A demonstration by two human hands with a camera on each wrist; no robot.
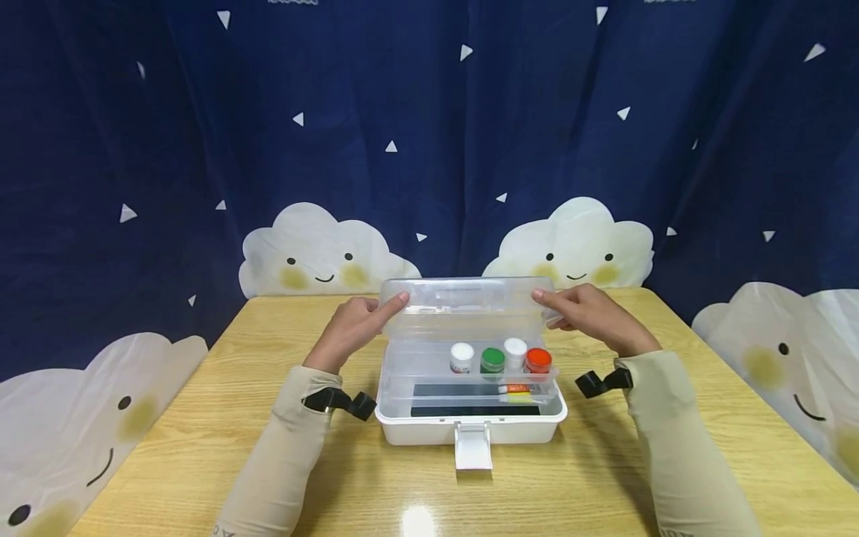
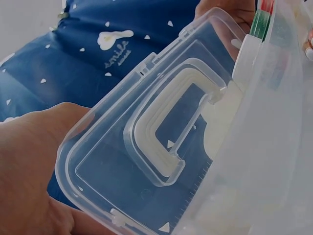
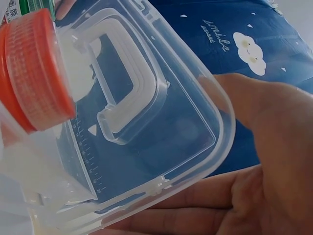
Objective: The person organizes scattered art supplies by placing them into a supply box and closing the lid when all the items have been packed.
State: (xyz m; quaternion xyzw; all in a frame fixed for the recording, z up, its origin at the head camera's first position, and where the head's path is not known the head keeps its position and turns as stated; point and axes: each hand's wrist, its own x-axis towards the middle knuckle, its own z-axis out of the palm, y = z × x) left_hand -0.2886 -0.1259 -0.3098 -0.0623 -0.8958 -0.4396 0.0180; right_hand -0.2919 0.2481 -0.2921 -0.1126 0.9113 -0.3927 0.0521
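Note:
A white box [image 1: 416, 431] stands on the table, its clear lid [image 1: 470, 298] raised at the back. My left hand [image 1: 356, 328] grips the lid's left end, thumb over the edge. At the opposite end my right hand [image 1: 590, 317] pinches the lid between thumb and fingers. A white handle [image 2: 166, 122] is set into the lid, as the left wrist view shows. On the clear tray [image 1: 419, 362] are two white-capped jars [image 1: 461, 358], a green-capped jar [image 1: 493, 359] and a red-capped jar [image 3: 41, 68]. An orange tube [image 1: 517, 388] and a yellow one [image 1: 518, 399] lie lower down.
The white front latch [image 1: 473, 447] hangs down over the near side of the box. Light wood table [image 1: 255, 418] extends on both sides. Behind it hangs a dark blue curtain [image 1: 429, 134] with cloud shapes and small white triangles.

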